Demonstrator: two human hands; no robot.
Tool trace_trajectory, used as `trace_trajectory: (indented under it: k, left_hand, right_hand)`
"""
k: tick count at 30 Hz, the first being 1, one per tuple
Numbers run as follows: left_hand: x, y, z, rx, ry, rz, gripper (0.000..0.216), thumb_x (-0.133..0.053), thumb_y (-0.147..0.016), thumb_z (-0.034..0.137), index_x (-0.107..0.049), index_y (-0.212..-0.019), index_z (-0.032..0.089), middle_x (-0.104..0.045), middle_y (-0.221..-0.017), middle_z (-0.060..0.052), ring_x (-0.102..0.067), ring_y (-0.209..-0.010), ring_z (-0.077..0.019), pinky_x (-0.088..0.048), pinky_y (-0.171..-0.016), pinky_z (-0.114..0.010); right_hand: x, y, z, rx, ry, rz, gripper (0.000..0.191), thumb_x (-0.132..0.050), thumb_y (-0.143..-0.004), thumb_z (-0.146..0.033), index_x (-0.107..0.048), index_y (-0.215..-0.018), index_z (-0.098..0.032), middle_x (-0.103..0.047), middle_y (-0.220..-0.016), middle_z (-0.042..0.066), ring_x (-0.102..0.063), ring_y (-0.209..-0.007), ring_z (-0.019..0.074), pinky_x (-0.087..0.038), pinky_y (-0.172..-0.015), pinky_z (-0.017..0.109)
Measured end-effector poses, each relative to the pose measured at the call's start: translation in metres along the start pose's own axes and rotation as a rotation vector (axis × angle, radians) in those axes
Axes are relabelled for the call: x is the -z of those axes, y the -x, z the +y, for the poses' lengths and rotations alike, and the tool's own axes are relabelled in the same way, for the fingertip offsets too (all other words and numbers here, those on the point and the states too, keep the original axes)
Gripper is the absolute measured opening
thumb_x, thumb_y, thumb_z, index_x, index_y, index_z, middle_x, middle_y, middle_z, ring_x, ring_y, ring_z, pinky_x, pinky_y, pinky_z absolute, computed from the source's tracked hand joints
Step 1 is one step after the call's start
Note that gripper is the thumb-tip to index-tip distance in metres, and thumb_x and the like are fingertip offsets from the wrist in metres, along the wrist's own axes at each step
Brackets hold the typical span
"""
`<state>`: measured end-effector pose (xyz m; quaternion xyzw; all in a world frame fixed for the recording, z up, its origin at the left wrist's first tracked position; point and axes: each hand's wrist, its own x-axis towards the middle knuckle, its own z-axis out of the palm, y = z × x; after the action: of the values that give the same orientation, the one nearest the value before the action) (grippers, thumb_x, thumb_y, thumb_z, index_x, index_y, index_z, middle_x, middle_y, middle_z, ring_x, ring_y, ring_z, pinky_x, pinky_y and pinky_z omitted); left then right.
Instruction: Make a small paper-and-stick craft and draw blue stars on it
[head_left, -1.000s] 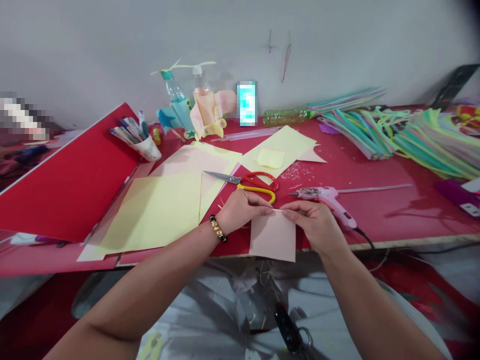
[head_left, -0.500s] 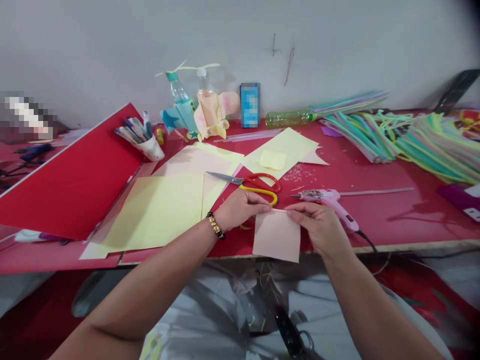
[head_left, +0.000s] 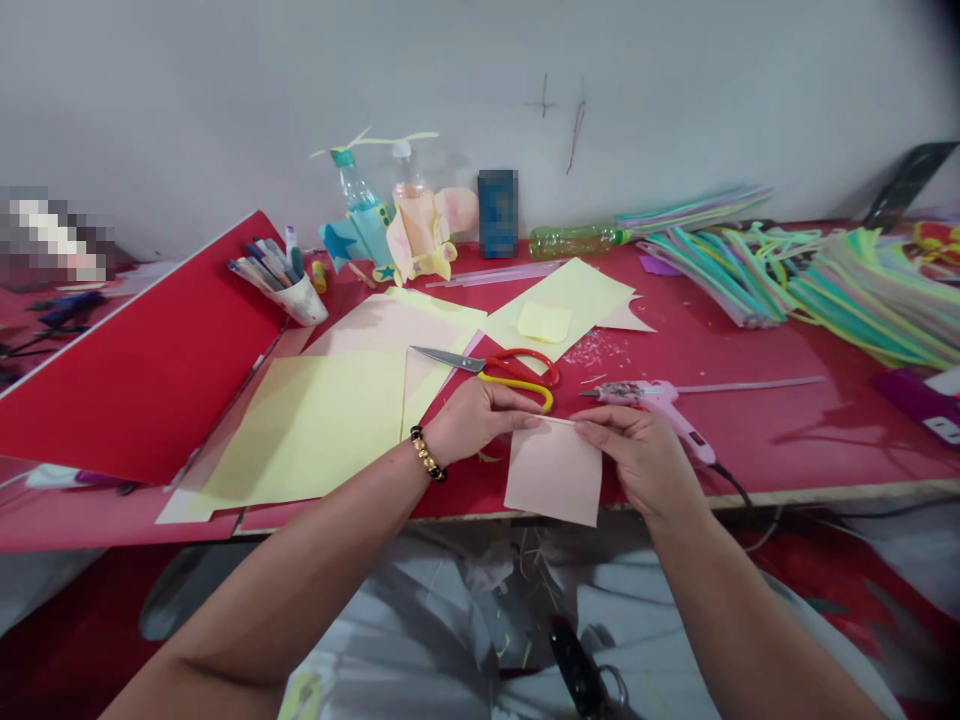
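A small pale pink sheet of paper [head_left: 553, 475] hangs at the front edge of the table, its top edge folded or rolled into a narrow strip. My left hand [head_left: 480, 418] pinches the top left corner between thumb and fingers. On the right end of the same edge, my right hand [head_left: 637, 445] is closed in a pinch. Just beyond my left hand lie scissors [head_left: 517, 368] with one red and one yellow handle, blades pointing left. A pink glue gun [head_left: 660, 397] with a glue stick in its back rests beyond my right hand.
Yellow sheets [head_left: 322, 420] cover the table's left, beside a tilted red board [head_left: 150, 370] and a pen cup [head_left: 300, 300]. Decorated bottles [head_left: 420, 225], a phone [head_left: 498, 213] and a green bottle [head_left: 574, 241] stand or lie along the wall. Colourful strips [head_left: 870, 290] fill the right.
Both hands keep their pinch on the pink paper, with barely any movement. The phone's screen has gone dark. The whole view has shifted very slightly.
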<state>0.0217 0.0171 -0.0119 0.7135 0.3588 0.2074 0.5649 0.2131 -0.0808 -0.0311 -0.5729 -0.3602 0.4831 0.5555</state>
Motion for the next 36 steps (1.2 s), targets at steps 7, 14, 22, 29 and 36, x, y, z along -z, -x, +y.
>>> trace_trajectory:
  k: [7,14,22,29,36]
  left_hand:
    - [-0.0014,0.0008,0.0006,-0.009,-0.011,0.011,0.035,-0.072,-0.070,0.043,-0.075,-0.094,0.018,-0.074,-0.091,-0.007,-0.064,-0.080,-0.0182,-0.049,-0.072,-0.029]
    - [-0.0016,0.0001,-0.0001,0.010,0.007,0.008,0.033,-0.072,-0.070,0.043,-0.075,-0.091,0.018,-0.074,-0.089,-0.007,-0.064,-0.078,-0.0183,-0.050,-0.072,-0.030]
    - [-0.0043,0.0013,0.0006,-0.005,0.036,0.034,0.028,-0.070,-0.072,0.038,-0.074,-0.088,0.016,-0.073,-0.086,-0.006,-0.063,-0.076,-0.0160,-0.049,-0.069,-0.027]
    - [-0.0078,-0.0008,-0.0048,-0.007,0.126,0.052,0.027,-0.073,-0.070,0.036,-0.074,-0.087,0.016,-0.073,-0.086,-0.006,-0.063,-0.076,-0.0160,-0.049,-0.071,-0.028]
    - [-0.0079,-0.0012,-0.0050,0.025,0.209,0.069,0.027,-0.077,-0.065,0.035,-0.075,-0.084,0.017,-0.072,-0.082,-0.004,-0.062,-0.071,-0.0146,-0.050,-0.070,-0.029]
  right_hand:
    - [-0.0009,0.0014,-0.0008,0.014,0.045,0.005,0.014,-0.077,-0.067,-0.032,-0.076,-0.077,-0.022,-0.072,-0.068,0.001,-0.059,-0.060,0.0133,-0.046,-0.057,0.025]
    - [-0.0014,0.0025,-0.0030,0.007,0.073,0.002,0.015,-0.077,-0.067,-0.034,-0.076,-0.077,-0.022,-0.072,-0.069,0.002,-0.060,-0.061,0.0151,-0.047,-0.058,0.027]
    - [-0.0024,0.0015,-0.0021,0.020,0.063,0.010,0.015,-0.077,-0.066,-0.033,-0.076,-0.078,-0.023,-0.072,-0.069,0.001,-0.060,-0.062,0.0152,-0.047,-0.059,0.028]
    - [-0.0019,0.0001,0.0019,0.030,0.037,0.042,0.017,-0.079,-0.064,-0.032,-0.076,-0.078,-0.023,-0.072,-0.069,0.002,-0.060,-0.061,0.0163,-0.047,-0.059,0.029]
    - [-0.0032,-0.0034,0.0021,0.033,-0.004,0.040,0.017,-0.081,-0.061,-0.031,-0.076,-0.076,-0.024,-0.072,-0.070,0.001,-0.061,-0.063,0.0166,-0.047,-0.060,0.029]
